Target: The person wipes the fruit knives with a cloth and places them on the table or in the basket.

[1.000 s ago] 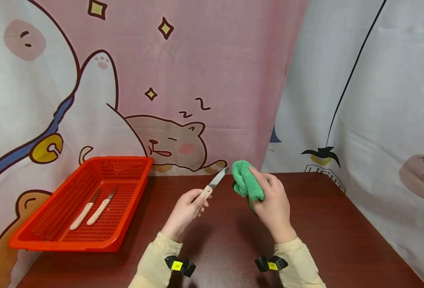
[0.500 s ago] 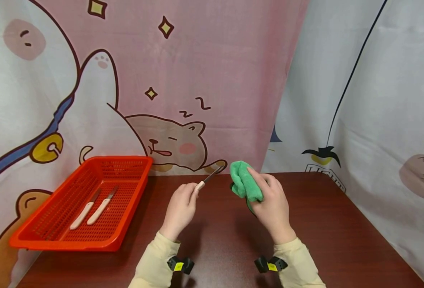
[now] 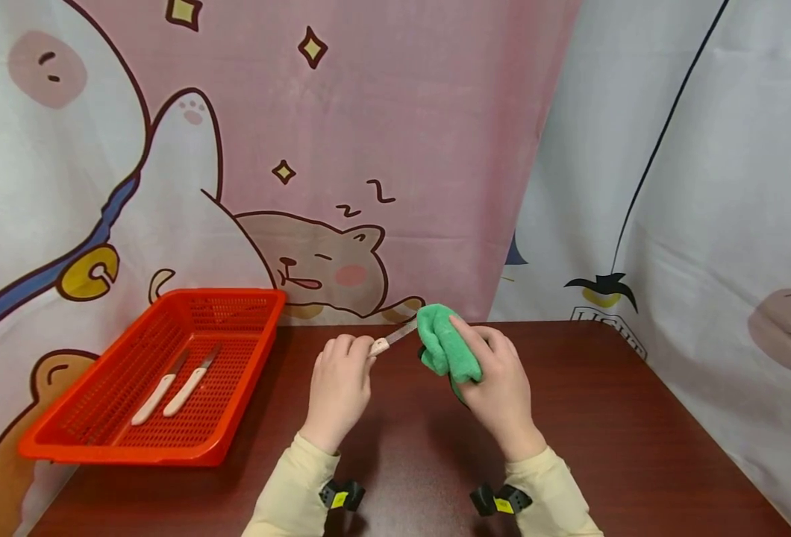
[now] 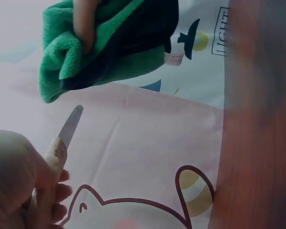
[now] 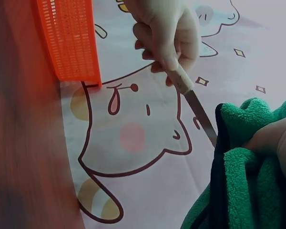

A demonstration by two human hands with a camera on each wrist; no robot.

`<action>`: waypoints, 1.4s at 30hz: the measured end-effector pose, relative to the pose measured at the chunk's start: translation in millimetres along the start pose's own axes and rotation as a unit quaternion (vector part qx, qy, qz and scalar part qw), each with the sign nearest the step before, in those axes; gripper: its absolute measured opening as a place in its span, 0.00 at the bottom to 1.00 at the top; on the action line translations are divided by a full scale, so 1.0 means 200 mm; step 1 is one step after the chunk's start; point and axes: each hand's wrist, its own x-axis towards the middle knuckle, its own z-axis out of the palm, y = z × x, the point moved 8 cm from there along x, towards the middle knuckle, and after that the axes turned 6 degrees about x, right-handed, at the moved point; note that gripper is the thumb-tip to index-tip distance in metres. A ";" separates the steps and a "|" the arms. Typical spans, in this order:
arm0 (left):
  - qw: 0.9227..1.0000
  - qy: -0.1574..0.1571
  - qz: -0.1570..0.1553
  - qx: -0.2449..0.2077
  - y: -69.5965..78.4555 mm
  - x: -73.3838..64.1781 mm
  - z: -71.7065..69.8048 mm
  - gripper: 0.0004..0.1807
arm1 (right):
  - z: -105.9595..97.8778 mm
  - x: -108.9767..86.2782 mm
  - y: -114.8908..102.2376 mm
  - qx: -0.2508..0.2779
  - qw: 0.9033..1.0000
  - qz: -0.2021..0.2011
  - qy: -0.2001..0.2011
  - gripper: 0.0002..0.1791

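Observation:
My left hand [image 3: 339, 391] grips a small knife [image 3: 380, 345] by its pale handle, above the table. The blade points up and to the right, and its tip is right at a folded green cloth [image 3: 444, 343] in the head view. My right hand [image 3: 501, 384] holds that cloth, thumb and fingers pressed into its folds. In the left wrist view the blade [image 4: 70, 125] shows just below the cloth [image 4: 62, 52]. From the right wrist, the cloth's dark edge [image 5: 220, 157] overlaps the blade's end.
On the left of the brown table [image 3: 610, 418] stands a red plastic basket [image 3: 127, 453]. Inside it lie two pale-handled knives [image 3: 185, 391], side by side. Behind the table hangs a printed curtain [image 3: 395, 149].
My left hand has turned over, back of the hand up, swinging the knife's angle. My right hand has brought the cloth leftward, closing the gap to the blade tip. The basket's knives stay put.

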 end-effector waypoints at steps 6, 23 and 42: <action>0.997 0.038 0.020 0.063 0.04 0.00 -0.03 0.14 | 0.03 0.00 -0.07 0.012 1.000 -0.018 -0.010 0.47; 0.988 0.096 0.094 0.079 0.15 -0.02 -0.03 0.16 | 0.14 -0.05 -0.13 -0.005 0.999 -0.014 -0.050 0.46; 0.985 0.117 0.111 0.068 0.14 -0.02 -0.04 0.11 | 0.12 -0.04 -0.09 -0.024 0.999 -0.004 -0.038 0.46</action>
